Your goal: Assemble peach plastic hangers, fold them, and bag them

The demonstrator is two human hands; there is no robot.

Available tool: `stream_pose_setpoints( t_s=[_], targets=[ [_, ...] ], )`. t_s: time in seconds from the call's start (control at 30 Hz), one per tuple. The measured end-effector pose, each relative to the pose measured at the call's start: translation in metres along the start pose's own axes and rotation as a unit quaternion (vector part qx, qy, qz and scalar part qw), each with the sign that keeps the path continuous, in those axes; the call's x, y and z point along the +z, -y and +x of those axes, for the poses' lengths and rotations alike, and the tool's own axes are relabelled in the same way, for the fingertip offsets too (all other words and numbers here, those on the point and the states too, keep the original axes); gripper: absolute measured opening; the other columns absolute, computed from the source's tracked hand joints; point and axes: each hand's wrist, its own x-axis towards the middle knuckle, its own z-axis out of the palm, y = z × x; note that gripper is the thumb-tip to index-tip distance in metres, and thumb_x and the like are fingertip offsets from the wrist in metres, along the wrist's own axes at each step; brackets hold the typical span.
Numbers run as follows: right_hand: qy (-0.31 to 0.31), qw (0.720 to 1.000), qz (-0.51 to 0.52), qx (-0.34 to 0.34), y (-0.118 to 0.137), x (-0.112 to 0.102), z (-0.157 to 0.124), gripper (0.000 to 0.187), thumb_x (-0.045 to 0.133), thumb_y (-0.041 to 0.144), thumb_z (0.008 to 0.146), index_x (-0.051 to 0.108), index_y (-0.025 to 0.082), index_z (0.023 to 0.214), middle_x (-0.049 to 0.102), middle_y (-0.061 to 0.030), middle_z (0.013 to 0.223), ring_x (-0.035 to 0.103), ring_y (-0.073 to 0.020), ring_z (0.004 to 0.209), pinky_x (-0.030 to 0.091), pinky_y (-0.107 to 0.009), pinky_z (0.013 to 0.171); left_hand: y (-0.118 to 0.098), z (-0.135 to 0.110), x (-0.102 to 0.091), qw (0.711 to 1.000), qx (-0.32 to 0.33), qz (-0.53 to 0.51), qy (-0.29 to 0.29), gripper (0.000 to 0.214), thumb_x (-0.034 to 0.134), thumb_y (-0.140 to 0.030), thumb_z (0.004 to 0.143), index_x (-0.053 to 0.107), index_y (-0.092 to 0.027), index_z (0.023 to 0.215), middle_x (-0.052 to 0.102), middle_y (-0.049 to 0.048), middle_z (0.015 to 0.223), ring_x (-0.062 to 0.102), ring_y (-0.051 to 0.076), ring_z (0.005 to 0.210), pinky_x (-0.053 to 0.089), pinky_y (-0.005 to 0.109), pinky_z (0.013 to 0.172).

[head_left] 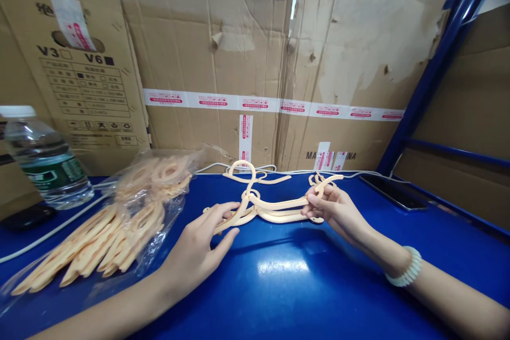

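A small stack of cream plastic hangers [271, 206] is held just above the blue table [287, 276], hooks pointing away from me. My left hand [199, 247] grips the stack's left arm, thumb below and fingers on top. My right hand [334, 211] pinches the right arm of the same stack; a pale bead bracelet [407, 268] circles its wrist. One more hanger [261, 176] lies flat on the table behind the held ones.
A clear plastic bag of several more cream hangers [119, 223] lies at the left. A water bottle [45, 162] stands far left beside a dark object [26, 217]. White cable [48, 234], black phone [392, 191] at right, cardboard boxes [223, 58] behind, blue rack post [434, 64].
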Motion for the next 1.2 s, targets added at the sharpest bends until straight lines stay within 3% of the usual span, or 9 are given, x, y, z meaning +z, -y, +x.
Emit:
stream_pose_setpoints(
  t_s=[0.13, 0.27, 0.4, 0.47, 0.57, 0.67, 0.83, 1.03, 1.2],
  targets=[
    [-0.004, 0.999, 0.034, -0.01, 0.007, -0.004, 0.002, 0.031, 0.081, 0.037, 0.067, 0.07, 0.019, 0.089, 0.069, -0.0043, 0.084, 0.061, -0.013, 0.062, 0.046, -0.022, 0.048, -0.001, 0.007, -0.007, 1.0, 0.0, -0.002, -0.021, 0.017, 0.049, -0.024, 0.093, 0.058, -0.022, 0.107, 0.066, 0.0029, 0.097, 0.067, 0.018, 0.083, 0.056, 0.028, 0.073],
    [-0.031, 0.999, 0.015, -0.035, 0.017, -0.028, 0.014, 0.026, 0.08, 0.037, 0.065, 0.074, 0.019, 0.082, 0.063, -0.0003, 0.069, 0.051, -0.0096, 0.055, 0.042, -0.02, 0.046, 0.0, 0.013, -0.015, 1.0, 0.004, 0.014, -0.022, 0.016, 0.048, -0.024, 0.094, 0.062, -0.021, 0.1, 0.063, 0.0031, 0.093, 0.065, 0.017, 0.082, 0.054, 0.028, 0.073],
    [0.02, 0.996, -0.082, -0.008, 0.032, -0.061, 0.022, 0.025, 0.083, 0.035, 0.061, 0.075, 0.017, 0.078, 0.068, -0.0031, 0.068, 0.058, -0.0134, 0.06, 0.046, -0.022, 0.051, 0.004, 0.013, -0.017, 0.999, 0.017, 0.025, 0.029, 0.018, 0.047, -0.021, 0.094, 0.064, -0.021, 0.098, 0.063, 0.0033, 0.093, 0.064, 0.018, 0.085, 0.052, 0.029, 0.076],
    [0.091, 0.978, -0.185, 0.013, 0.039, -0.073, 0.024, 0.023, 0.084, 0.031, 0.061, 0.075, 0.015, 0.074, 0.07, -0.0063, 0.07, 0.06, -0.0156, 0.062, 0.047, -0.025, 0.055, 0.006, 0.012, -0.016, 0.997, 0.022, 0.037, 0.061, 0.018, 0.048, -0.017, 0.091, 0.064, -0.022, 0.096, 0.064, 0.0033, 0.093, 0.063, 0.019, 0.086, 0.051, 0.03, 0.076],
    [0.201, 0.911, -0.36, 0.013, 0.045, -0.083, 0.024, 0.017, 0.08, 0.031, 0.068, 0.075, 0.015, 0.072, 0.07, -0.0054, 0.069, 0.061, -0.0156, 0.062, 0.047, -0.025, 0.059, 0.007, 0.011, -0.014, 0.992, 0.029, 0.069, 0.101, 0.015, 0.052, -0.012, 0.085, 0.063, -0.022, 0.087, 0.066, 0.0022, 0.088, 0.061, 0.021, 0.084, 0.049, 0.031, 0.072],
    [0.243, 0.866, -0.436, 0.02, 0.042, -0.085, 0.024, 0.015, 0.077, 0.03, 0.071, 0.074, 0.016, 0.073, 0.069, -0.0027, 0.065, 0.058, -0.0142, 0.056, 0.044, -0.023, 0.054, 0.006, 0.009, -0.013, 0.988, 0.035, 0.077, 0.126, 0.014, 0.052, -0.012, 0.085, 0.059, -0.022, 0.08, 0.066, 0.0012, 0.086, 0.061, 0.02, 0.081, 0.048, 0.03, 0.07],
    [0.239, 0.826, -0.511, 0.009, 0.032, -0.084, 0.024, 0.009, 0.076, 0.026, 0.069, 0.074, 0.018, 0.071, 0.065, -0.0001, 0.059, 0.056, -0.0132, 0.052, 0.04, -0.022, 0.05, 0.009, 0.007, -0.011, 0.983, 0.056, 0.112, 0.137, 0.015, 0.049, -0.014, 0.091, 0.059, -0.021, 0.083, 0.067, 0.0032, 0.09, 0.061, 0.021, 0.085, 0.049, 0.033, 0.074],
    [0.184, 0.808, -0.559, -0.022, 0.031, -0.081, 0.027, 0.01, 0.075, 0.029, 0.066, 0.074, 0.019, 0.067, 0.065, -0.0011, 0.06, 0.057, -0.0161, 0.058, 0.039, -0.024, 0.053, 0.018, 0.003, -0.005, 0.974, 0.09, 0.168, 0.123, 0.021, 0.042, -0.014, 0.095, 0.063, -0.017, 0.092, 0.067, 0.0079, 0.099, 0.062, 0.024, 0.09, 0.053, 0.039, 0.078],
    [0.184, 0.786, -0.589, -0.023, 0.029, -0.082, 0.03, 0.014, 0.07, 0.031, 0.071, 0.072, 0.017, 0.074, 0.068, -0.0029, 0.069, 0.059, -0.0177, 0.066, 0.041, -0.026, 0.06, 0.019, 0.001, -0.003, 0.976, 0.096, 0.164, 0.107, 0.024, 0.042, -0.011, 0.094, 0.065, -0.016, 0.096, 0.066, 0.0091, 0.101, 0.062, 0.024, 0.093, 0.054, 0.038, 0.08]
  ],
)
